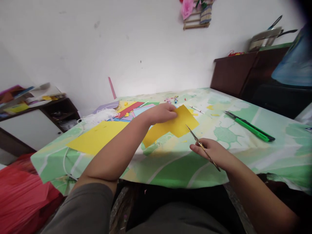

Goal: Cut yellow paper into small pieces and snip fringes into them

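My left hand [159,113] is closed on a piece of yellow paper [181,123] and holds it above the table. My right hand [211,152] grips small gold-handled scissors [198,141]; their blades point up and left toward the lower right edge of that paper. A larger yellow sheet [97,136] lies flat on the table under my left forearm.
The table has a green and white patterned cloth [243,146]. A green utility knife [251,126] lies to the right. Coloured paper scraps [131,109] pile up at the back left. A dark cabinet [234,71] stands at the right, a low shelf [31,123] at the left.
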Demonstrator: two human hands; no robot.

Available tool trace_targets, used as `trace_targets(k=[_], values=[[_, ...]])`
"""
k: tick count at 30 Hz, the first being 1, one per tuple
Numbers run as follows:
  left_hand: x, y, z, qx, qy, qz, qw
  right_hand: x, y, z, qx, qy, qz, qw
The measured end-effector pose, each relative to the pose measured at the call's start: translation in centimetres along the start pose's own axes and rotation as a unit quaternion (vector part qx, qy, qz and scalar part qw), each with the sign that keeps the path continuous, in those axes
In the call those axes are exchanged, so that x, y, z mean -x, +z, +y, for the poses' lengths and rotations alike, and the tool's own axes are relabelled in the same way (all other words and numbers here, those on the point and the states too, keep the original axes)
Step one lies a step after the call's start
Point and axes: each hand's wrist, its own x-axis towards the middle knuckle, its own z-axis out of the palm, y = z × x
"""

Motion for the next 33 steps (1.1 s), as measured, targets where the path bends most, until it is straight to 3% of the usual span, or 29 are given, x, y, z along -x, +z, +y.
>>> trace_targets(k=[5, 18, 33], values=[[-0.4, 0.5, -0.3, 0.012, 0.015, -0.027, 0.999, 0.0, 0.3, 0.3, -0.006, -0.002, -0.005, 1.000], [0.0, 0.7, 0.3, 0.010, 0.033, -0.005, 0.999, 0.9, 0.1, 0.8, -0.043, -0.010, -0.007, 0.999], [-1.5, 1.5, 3.1, -0.018, 0.067, -0.027, 0.997, 2.6, -1.4, 2.7, -0.102, 0.010, 0.031, 0.994]])
